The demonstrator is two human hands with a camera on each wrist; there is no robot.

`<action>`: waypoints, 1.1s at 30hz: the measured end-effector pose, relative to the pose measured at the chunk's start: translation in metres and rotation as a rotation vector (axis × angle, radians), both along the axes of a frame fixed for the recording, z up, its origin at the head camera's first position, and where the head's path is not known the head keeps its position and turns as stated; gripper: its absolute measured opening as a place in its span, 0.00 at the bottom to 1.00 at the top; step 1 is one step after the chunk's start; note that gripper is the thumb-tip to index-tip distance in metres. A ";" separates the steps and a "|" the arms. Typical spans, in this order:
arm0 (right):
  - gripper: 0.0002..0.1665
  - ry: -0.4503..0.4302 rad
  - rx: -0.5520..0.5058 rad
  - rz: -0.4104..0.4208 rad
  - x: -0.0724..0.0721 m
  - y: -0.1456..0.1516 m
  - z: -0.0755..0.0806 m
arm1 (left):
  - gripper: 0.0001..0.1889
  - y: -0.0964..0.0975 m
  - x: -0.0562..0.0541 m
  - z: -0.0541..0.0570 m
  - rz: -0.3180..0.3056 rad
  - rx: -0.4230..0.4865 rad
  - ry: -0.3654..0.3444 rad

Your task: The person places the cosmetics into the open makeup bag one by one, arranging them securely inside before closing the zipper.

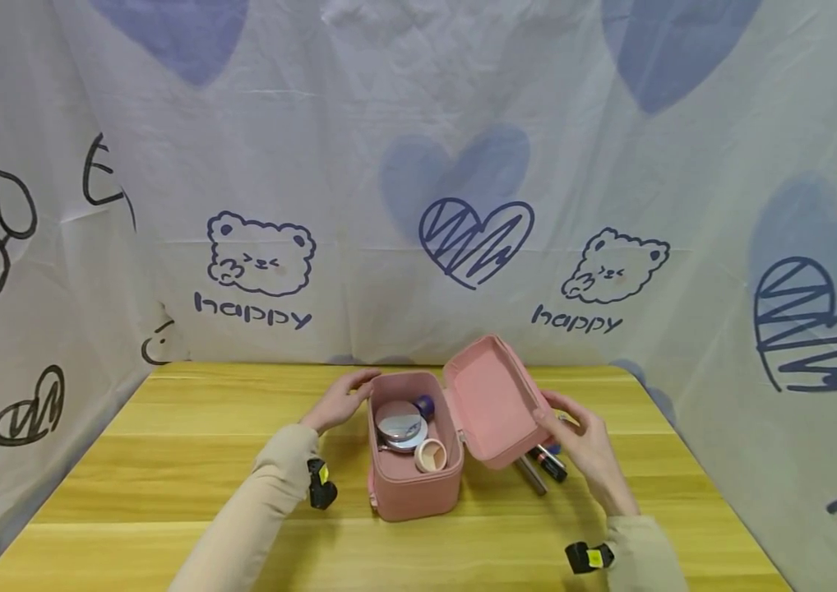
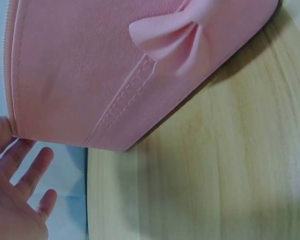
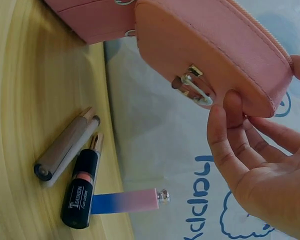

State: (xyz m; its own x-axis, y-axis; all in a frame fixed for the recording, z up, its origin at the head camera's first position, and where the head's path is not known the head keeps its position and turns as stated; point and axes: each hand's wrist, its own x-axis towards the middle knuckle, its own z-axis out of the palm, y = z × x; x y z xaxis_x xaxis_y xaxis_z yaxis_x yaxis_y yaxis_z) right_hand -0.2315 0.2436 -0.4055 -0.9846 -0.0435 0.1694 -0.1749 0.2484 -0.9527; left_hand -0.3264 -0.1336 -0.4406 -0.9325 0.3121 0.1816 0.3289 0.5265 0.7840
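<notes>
Two hands: one on either side of a pink case [image 1: 418,499], which stands on the table [image 1: 189,427] between them.
Right hand [image 1: 587,440]: pinches the free edge of the lid [image 1: 488,395], thumb against fingers; that grip, far from the hinge, probably gives easy control of its tilt.
Left hand [image 1: 340,403]: loose, not clenched; fingertips touch the case's far corner while the other fingers stand free, seemingly to steady it.
Clasp [image 3: 192,85]: on the lid, just beside the right fingertips, at the edge away from the hinge.
Lid: slants between the right hand and the case, joined along the case's right side, so the mouth lies uncovered.
Bow [image 2: 177,37]: on the wall facing the left hand.
Contents: right of the left hand, a round compact [image 1: 399,421], a beige cup [image 1: 430,455] and a purple item [image 1: 425,405] sit inside, kept together by the walls.
Tubes: left of the right hand, a brown one [image 3: 65,142], a black one [image 3: 82,187] and a blue-pink one [image 3: 127,200] lie outside on the table.
</notes>
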 end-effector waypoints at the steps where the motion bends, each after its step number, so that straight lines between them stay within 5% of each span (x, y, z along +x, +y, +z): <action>1: 0.28 0.000 0.003 0.005 -0.001 0.000 0.000 | 0.21 -0.001 0.000 0.000 -0.001 -0.001 0.000; 10: 0.30 0.005 0.004 0.025 -0.007 -0.001 -0.002 | 0.22 -0.006 0.010 -0.003 0.012 0.021 -0.048; 25: 0.30 0.162 0.028 -0.024 -0.018 -0.010 -0.019 | 0.23 -0.010 0.027 -0.008 0.053 0.132 -0.092; 33: 0.30 0.205 0.029 -0.250 -0.015 -0.018 -0.020 | 0.23 -0.010 0.037 -0.011 0.132 0.153 -0.086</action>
